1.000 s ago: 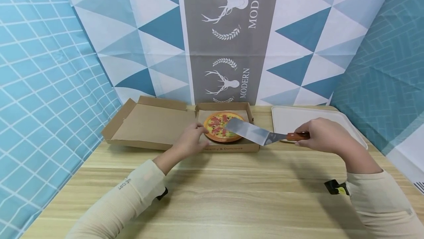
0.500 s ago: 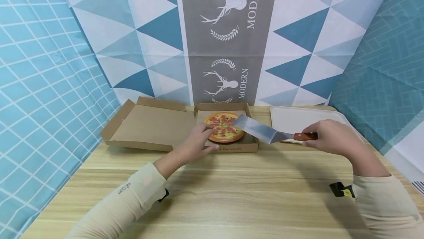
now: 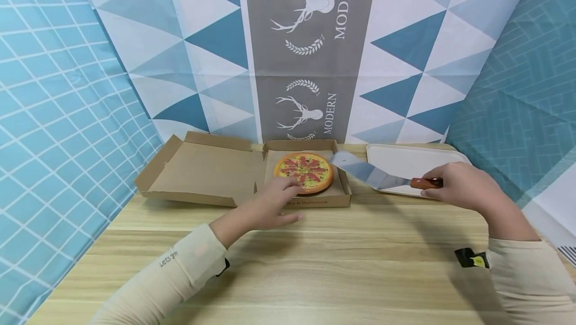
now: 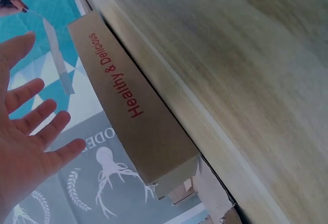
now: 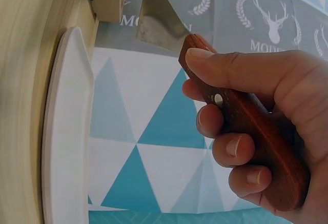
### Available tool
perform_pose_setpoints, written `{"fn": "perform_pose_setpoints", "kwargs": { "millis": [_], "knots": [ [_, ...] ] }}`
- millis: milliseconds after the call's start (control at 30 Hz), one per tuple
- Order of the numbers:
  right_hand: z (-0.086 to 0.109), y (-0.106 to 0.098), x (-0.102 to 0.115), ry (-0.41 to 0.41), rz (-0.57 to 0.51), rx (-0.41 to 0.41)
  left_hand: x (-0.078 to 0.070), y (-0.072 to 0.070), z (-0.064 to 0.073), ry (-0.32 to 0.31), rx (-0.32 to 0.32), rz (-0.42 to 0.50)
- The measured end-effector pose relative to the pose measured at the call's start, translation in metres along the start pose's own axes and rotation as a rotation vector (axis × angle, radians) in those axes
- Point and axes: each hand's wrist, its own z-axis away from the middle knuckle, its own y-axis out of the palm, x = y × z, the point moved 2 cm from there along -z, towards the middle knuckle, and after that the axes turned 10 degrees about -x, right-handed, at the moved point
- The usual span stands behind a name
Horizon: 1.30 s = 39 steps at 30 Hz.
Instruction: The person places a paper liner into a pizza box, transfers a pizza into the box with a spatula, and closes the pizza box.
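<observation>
A round toy-like pizza (image 3: 310, 167) with red slices on top lies in the cardboard pizza box (image 3: 326, 201), whose lid is folded open to the left. My right hand (image 3: 463, 187) grips the brown wooden handle (image 5: 251, 126) of a metal spatula. The spatula blade (image 3: 362, 170) points left, raised between the box's right side and the tray. My left hand (image 3: 272, 204) is held over the box's front left corner, its fingertips overlapping the pizza's near edge in the head view. In the left wrist view the fingers (image 4: 38, 114) are spread and hold nothing.
A white rectangular tray (image 3: 400, 157) lies at the back right of the wooden table (image 3: 315, 265). The open box lid (image 3: 207, 170) extends to the left. Patterned cloth backdrops (image 3: 310, 55) stand close behind and on both sides.
My right hand has moved to the right, drawing the spatula blade from over the pizza to beyond its right edge. My left hand has shifted right and nearer, its fingers loosening off the pizza's left edge.
</observation>
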Motion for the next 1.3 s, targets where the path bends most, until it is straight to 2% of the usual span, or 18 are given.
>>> {"fn": "perform_pose_setpoints", "kwargs": {
  "millis": [133, 333, 567, 867, 1133, 1300],
  "knots": [
    [0.002, 0.002, -0.008, 0.051, -0.024, 0.011, -0.004, 0.001, 0.002, 0.066, 0.004, -0.021],
    [0.004, 0.005, -0.021, 0.107, -0.043, 0.031, -0.007, 0.004, 0.004, 0.118, 0.003, -0.053],
    [0.004, 0.009, -0.034, 0.127, -0.013, 0.04, -0.012, 0.003, 0.008, 0.113, 0.027, -0.071],
    [0.007, 0.012, -0.052, 0.171, 0.006, 0.041, -0.015, 0.002, 0.013, 0.158, -0.003, -0.108],
    [0.009, 0.013, -0.064, 0.206, 0.069, 0.051, -0.019, 0.003, 0.016, 0.095, 0.101, -0.043],
    [0.012, 0.012, -0.072, 0.246, 0.074, 0.075, -0.022, 0.005, 0.014, 0.109, 0.111, -0.049]
  ]
}}
